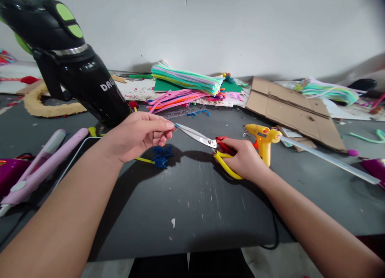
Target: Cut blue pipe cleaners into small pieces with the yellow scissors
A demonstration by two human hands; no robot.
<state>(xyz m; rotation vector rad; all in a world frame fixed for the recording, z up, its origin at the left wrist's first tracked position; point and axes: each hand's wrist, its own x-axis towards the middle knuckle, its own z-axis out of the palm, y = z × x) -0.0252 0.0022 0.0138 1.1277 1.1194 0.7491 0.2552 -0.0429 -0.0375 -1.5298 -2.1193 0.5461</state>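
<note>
My left hand (148, 131) is closed in a pinch on a small blue piece (176, 125), most of it hidden by the fingers. The tips of the scissors (197, 136) meet this piece, blades nearly together. Around their red and yellow handles my right hand (242, 154) is wrapped. Below my left hand, a pile of short blue pieces (161, 156) lies on the table, with a yellow-green stem (144, 160) running from it toward the left.
A black bottle-shaped appliance (90, 77) leans at the left, near a pink hair straightener (48, 166). Pipe cleaner bundles (186, 78) lie at the back. A yellow glue gun (263, 137) with a long glue stick stands right of my right hand, before folded cardboard (294, 113).
</note>
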